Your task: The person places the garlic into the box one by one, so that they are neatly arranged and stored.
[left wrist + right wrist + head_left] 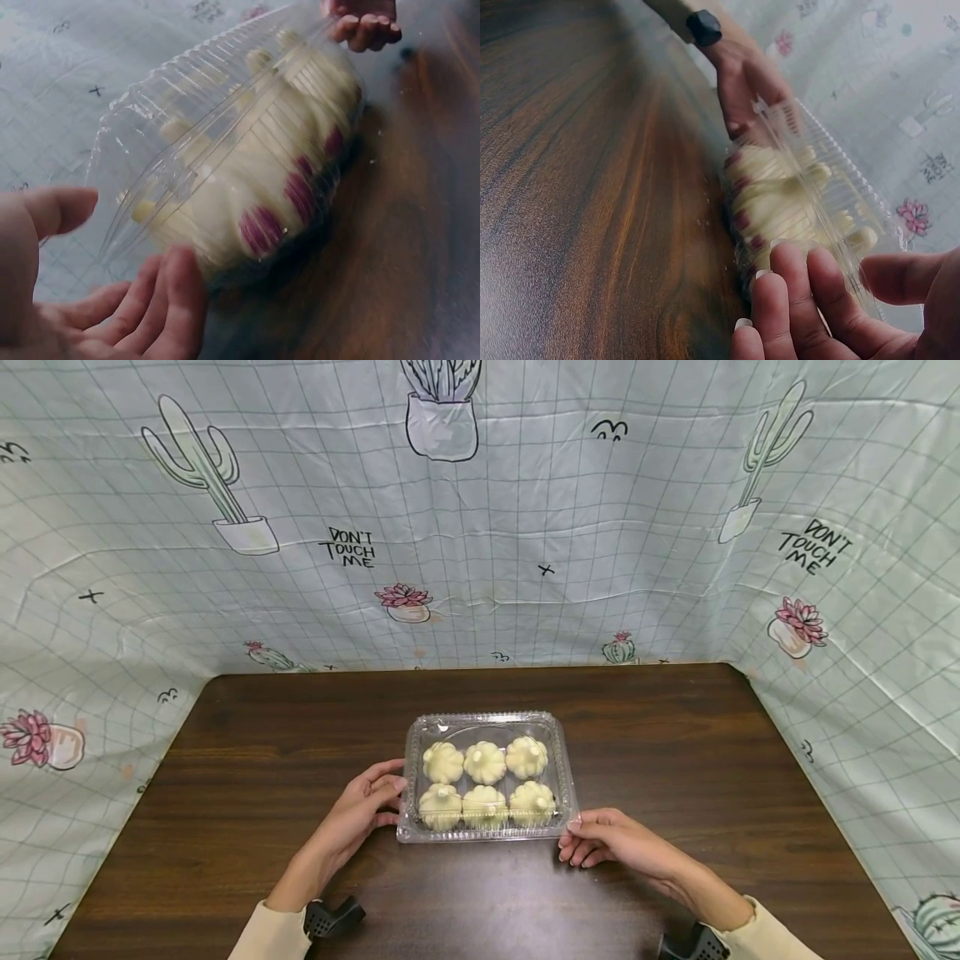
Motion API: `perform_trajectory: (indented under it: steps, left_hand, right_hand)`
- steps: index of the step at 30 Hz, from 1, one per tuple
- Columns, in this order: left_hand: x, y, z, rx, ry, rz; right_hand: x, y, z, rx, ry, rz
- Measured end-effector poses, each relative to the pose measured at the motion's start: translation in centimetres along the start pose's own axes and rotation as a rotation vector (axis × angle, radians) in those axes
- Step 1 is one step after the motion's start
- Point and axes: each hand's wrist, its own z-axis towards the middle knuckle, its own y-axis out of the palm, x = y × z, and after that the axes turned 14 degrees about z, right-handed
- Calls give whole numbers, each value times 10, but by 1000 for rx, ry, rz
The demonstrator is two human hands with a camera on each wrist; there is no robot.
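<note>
A clear plastic clamshell box (486, 837) holds several pale, ribbed garlic bulbs (484, 763) in two rows. Its lid is down, and the wrist views show purple marks low on the bulbs (261, 229). At the box's left side, my left hand (360, 806) holds the edge, thumb toward the rim and fingers against the lower wall. My right hand (611, 837) pinches the near right corner between thumb and fingers. In the right wrist view, those fingers (791, 300) lie in front of the box and partly cover it.
The box is over a dark wooden table (300, 718). A pale cloth (480, 527) with a grid and cactus prints hangs behind the table and along both sides. Black bands (330, 917) sit on both wrists, below cream sleeves.
</note>
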Motion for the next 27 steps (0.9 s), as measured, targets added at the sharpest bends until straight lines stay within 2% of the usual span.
perform_trajectory:
  steps: [4, 15, 18, 27]
  left_hand:
    - [-3, -5, -9, -113, 26, 8]
    - [-12, -12, -21, -347, 82, 40]
    - [-13, -10, -22, -382, 80, 52]
    - [-14, -9, -24, -423, 77, 76]
  right_hand:
    - [0, 0, 0, 2, 0, 3]
    - [-3, 0, -1, 3, 0, -29]
    - [-3, 0, -1, 1, 0, -30]
    - [-2, 1, -1, 4, 5, -41]
